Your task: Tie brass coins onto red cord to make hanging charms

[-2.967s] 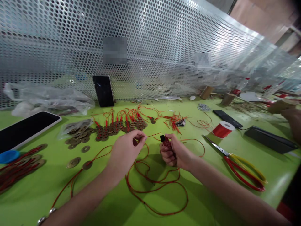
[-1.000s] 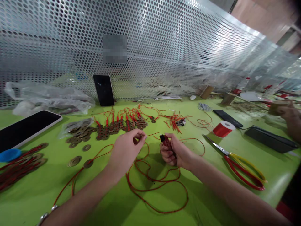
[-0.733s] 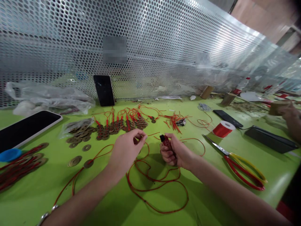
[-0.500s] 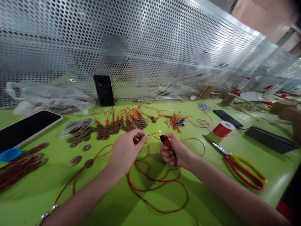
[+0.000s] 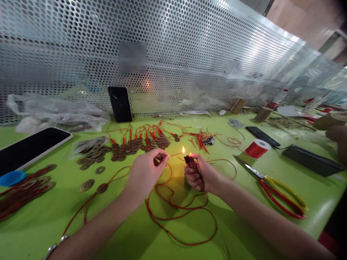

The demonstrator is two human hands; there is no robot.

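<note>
Between its thumb and fingers, my left hand (image 5: pixel 148 173) pinches a thin red cord (image 5: pixel 176 154), whose end sticks out to the right. That end reaches a small upright flame (image 5: pixel 183 149). The flame burns at the top of a dark red lighter (image 5: pixel 193 166), gripped in my right hand (image 5: pixel 200 175) with the thumb on top. Below both hands, long loops of red cord (image 5: pixel 189 243) lie on the green table. A round holed coin (image 5: pixel 102 188) threaded on red cord rests left of my left hand.
Coins with red cord loops (image 5: pixel 135 146) lie in rows behind my hands, near cut red cord pieces (image 5: pixel 200 139). Scissors (image 5: pixel 260 175) and a red spool (image 5: pixel 256 148) are at right. A phone (image 5: pixel 119 104) leans on the perforated metal screen (image 5: pixel 173 47). Another person's hand (image 5: pixel 337 135) shows far right.
The lighter's flame has grown from a tiny glowing point to a tall yellow flame, casting warm light on the table. Both hands stay almost in place.
</note>
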